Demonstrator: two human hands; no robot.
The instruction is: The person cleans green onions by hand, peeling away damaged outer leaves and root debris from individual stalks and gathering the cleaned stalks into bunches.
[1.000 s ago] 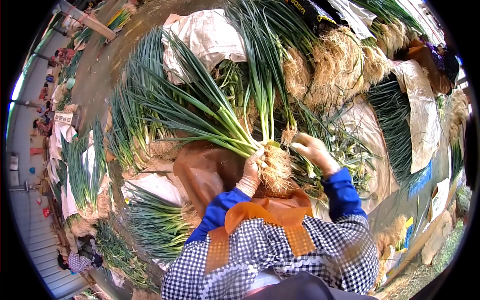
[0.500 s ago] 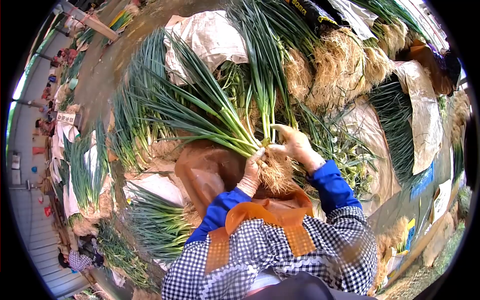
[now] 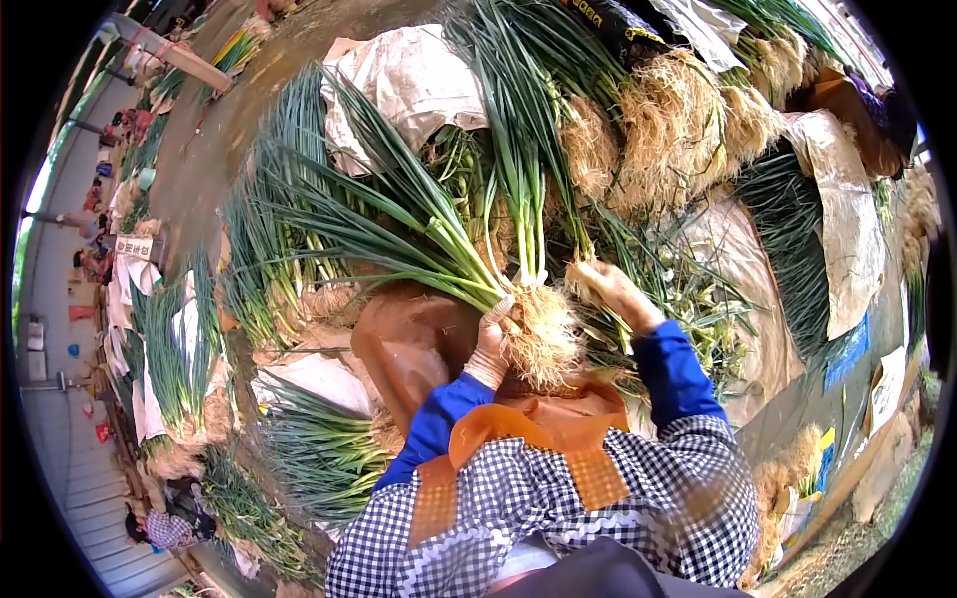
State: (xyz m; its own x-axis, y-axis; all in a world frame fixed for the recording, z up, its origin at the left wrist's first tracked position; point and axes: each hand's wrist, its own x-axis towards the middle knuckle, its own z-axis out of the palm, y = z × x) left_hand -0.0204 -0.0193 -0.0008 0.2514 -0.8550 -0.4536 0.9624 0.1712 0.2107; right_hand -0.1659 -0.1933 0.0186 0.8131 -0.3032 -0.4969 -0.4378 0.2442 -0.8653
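Note:
My left hand (image 3: pixel 488 347) is wrapped round a bunch of green onions (image 3: pixel 454 244) just above their pale, stringy roots (image 3: pixel 543 339). The long green leaves fan up and to the left, and more white stalks rise straight up beside them. My right hand (image 3: pixel 616 293) is apart from the bunch, to the right of the roots. Its fingers are bent together by the lower end of a thin stalk (image 3: pixel 582 244); what they pinch, if anything, cannot be made out. A brown apron (image 3: pixel 409 344) covers my lap below the bunch.
Loose stripped leaves (image 3: pixel 698 319) lie to the right. Rooted bundles (image 3: pixel 668 130) are piled at the back, near a pale sack (image 3: pixel 409 90). Another onion pile (image 3: pixel 319 448) lies at lower left. A person (image 3: pixel 169 526) sits at far lower left.
My right hand has drawn away from the bunch to the right, and its spread fingers have closed together. The left hand keeps its hold, with more of the roots now showing.

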